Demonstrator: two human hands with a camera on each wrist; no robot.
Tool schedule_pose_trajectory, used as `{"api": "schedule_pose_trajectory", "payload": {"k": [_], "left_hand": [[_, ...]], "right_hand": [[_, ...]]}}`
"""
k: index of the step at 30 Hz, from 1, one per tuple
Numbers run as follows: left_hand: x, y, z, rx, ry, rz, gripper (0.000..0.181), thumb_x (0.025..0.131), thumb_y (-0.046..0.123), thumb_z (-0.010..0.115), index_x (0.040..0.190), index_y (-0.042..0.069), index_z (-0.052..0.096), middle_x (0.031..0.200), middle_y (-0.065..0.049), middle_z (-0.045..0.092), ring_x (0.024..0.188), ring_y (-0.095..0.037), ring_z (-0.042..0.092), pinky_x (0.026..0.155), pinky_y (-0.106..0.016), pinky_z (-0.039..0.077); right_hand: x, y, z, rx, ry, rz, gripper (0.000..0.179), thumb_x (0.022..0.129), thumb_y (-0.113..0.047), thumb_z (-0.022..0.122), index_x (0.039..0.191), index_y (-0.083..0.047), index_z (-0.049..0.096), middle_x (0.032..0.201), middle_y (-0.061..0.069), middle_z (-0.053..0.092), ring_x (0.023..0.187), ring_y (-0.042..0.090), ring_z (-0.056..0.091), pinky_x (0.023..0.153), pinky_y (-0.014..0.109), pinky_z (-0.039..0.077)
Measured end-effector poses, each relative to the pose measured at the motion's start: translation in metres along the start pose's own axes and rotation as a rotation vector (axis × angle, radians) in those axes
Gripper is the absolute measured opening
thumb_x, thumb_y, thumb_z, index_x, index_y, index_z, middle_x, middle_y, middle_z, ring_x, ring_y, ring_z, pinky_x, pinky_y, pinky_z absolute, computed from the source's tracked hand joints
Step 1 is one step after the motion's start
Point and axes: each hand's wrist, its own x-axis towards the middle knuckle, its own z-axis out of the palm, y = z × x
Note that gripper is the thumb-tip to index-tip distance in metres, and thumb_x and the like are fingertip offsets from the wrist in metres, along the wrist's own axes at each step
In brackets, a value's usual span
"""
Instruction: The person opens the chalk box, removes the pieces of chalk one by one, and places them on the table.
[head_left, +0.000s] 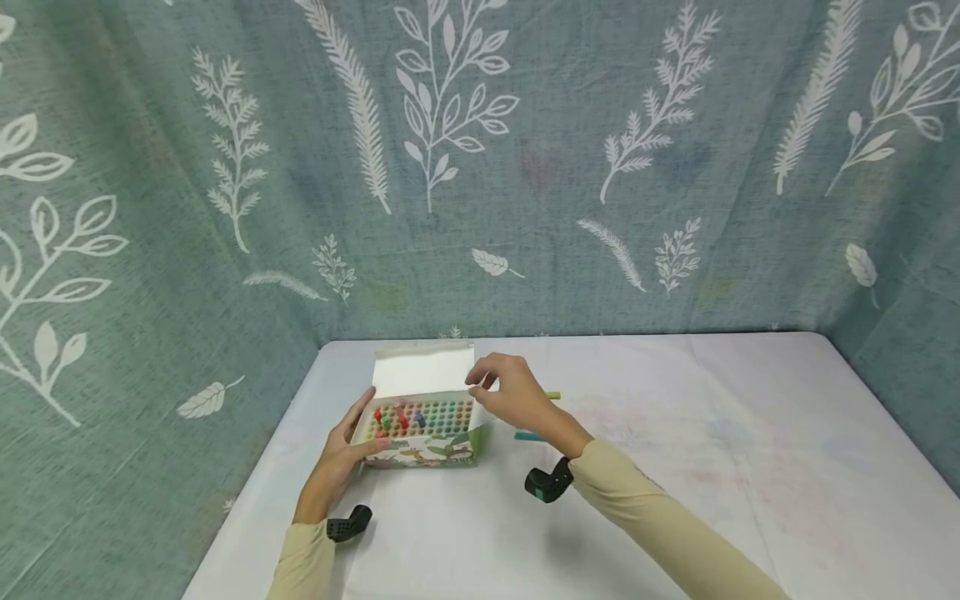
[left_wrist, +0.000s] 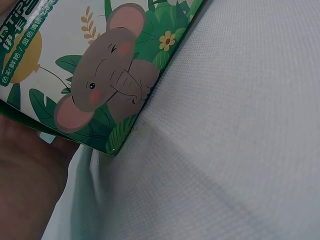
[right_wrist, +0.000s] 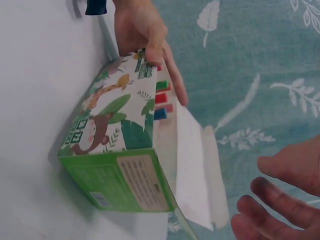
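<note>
A cardboard box (head_left: 442, 452) of colored markers, printed with jungle animals, stands on the table with its lid (head_left: 423, 371) folded back. Several markers, red, green and blue (head_left: 420, 419), stick up above the rows in it. My left hand (head_left: 341, 462) grips the box's left end, thumb on the front edge and fingers along the side. In the left wrist view an elephant print (left_wrist: 107, 70) shows on the box. Just beyond the box's right end, my right hand (head_left: 510, 392) hovers with loosely bent fingers; the right wrist view shows nothing between thumb and fingers (right_wrist: 280, 200).
To the right of the box, partly behind my right forearm, lie a teal stick-like item (head_left: 529, 436) and a yellow-green one (head_left: 553, 395). A white cloth covers the table (head_left: 712, 467). Behind it hangs a green leaf-patterned curtain (head_left: 540, 275).
</note>
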Motion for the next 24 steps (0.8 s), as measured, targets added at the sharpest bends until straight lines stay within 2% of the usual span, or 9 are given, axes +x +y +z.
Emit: {"api": "schedule_pose_trajectory", "payload": {"k": [7,12,20,24], "left_hand": [[-0.001,0.0,-0.001,0.007,-0.01,0.008,0.093,0.079,0.012,0.077,0.151,0.035,0.022,0.153,-0.003,0.023,0.125,-0.013,0.042,0.09,-0.024,0.045],[-0.001,-0.001,-0.001,0.012,0.008,0.002,0.093,0.079,0.01,0.076,0.151,0.032,0.022,0.154,-0.004,0.022,0.123,-0.013,0.042,0.089,-0.022,0.045],[0.0,0.001,0.0,-0.017,-0.008,-0.008,0.092,0.08,0.01,0.076,0.151,0.033,0.023,0.152,-0.003,0.025,0.121,-0.014,0.045,0.089,-0.026,0.046],[0.001,0.002,-0.001,0.006,-0.004,-0.01,0.092,0.079,0.012,0.077,0.151,0.034,0.023,0.15,-0.004,0.028,0.121,-0.015,0.045,0.09,-0.027,0.045]], "right_hand": [[0.014,-0.003,0.019,-0.006,-0.12,0.007,0.01,0.087,-0.003,0.066,0.095,-0.006,0.07,0.096,0.009,0.066,0.08,0.019,0.06,0.069,0.026,0.048],[0.023,-0.005,0.032,-0.038,-0.187,0.029,0.012,0.087,-0.005,0.067,0.097,-0.008,0.071,0.098,0.008,0.066,0.082,0.017,0.059,0.069,0.026,0.047],[0.035,-0.006,0.052,-0.071,-0.248,0.051,0.016,0.087,-0.005,0.065,0.102,-0.005,0.07,0.1,0.007,0.065,0.082,0.015,0.058,0.067,0.023,0.047],[0.04,-0.006,0.065,-0.106,-0.28,0.051,0.019,0.086,-0.003,0.064,0.103,-0.006,0.071,0.101,0.006,0.065,0.088,0.018,0.061,0.071,0.024,0.048]]}}
